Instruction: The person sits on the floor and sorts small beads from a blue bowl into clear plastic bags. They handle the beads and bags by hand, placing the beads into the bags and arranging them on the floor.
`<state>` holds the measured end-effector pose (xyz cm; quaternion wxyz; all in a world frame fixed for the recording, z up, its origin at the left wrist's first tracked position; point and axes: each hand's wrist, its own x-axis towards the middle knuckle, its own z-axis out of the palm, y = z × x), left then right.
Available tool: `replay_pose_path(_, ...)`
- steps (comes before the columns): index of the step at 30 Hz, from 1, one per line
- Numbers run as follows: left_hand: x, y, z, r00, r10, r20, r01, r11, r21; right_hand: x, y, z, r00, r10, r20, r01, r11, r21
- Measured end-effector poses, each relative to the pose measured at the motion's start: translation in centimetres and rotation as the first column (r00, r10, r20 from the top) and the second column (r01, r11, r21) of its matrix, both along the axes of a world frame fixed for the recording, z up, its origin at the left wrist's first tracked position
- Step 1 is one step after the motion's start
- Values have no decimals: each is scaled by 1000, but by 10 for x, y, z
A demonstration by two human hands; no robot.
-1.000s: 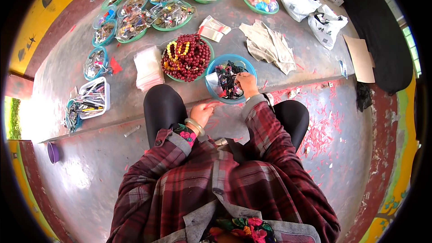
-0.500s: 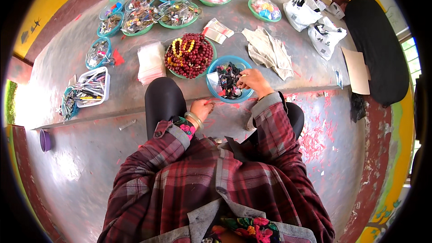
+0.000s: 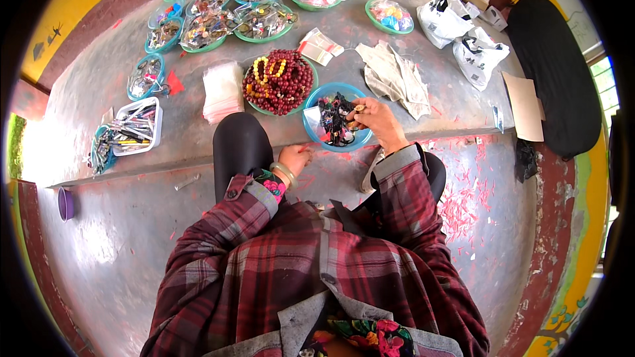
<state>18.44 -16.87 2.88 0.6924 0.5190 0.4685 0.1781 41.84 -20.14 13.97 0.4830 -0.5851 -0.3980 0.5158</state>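
Brownish piece: in hand; black cords left in basin.
Our right grip pinches it; left grip, we cannot tell.

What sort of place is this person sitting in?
Perhaps a makeshift trinket stall in a partly open shelter, though I can't be certain. Bagged trinkets in bowls and a heap of dark red beads lie on a bare grey ledge, with a painted yellow wall beyond.

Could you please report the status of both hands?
Right hand pinches small golden-brown piece above black cords in blue basin. Left hand lower left of basin, grip unclear. Dark-red beads close by, basin's upper left.
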Motion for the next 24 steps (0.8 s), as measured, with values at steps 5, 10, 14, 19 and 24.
replay_pose_path(5,-2,1,3,998,21,53,-18,999,-51,-7,-4,14,993,-17,-115,15,1000,-18)
replay_pose_path(10,-3,1,5,999,11,48,-7,996,-91,-18,-14,15,999,18,37,-18,1000,-2)
replay_pose_path(14,-1,-1,7,998,46,34,-42,993,-112,-41,-25,6,986,53,161,-69,993,97)
replay_pose_path(19,0,0,5,1000,0,25,3,994,-112,-67,-27,-6,834,-5,552,-187,938,292)
replay_pose_path(24,-1,2,-1,997,-74,-23,73,996,-47,-81,-26,-9,753,-18,658,-243,921,303)
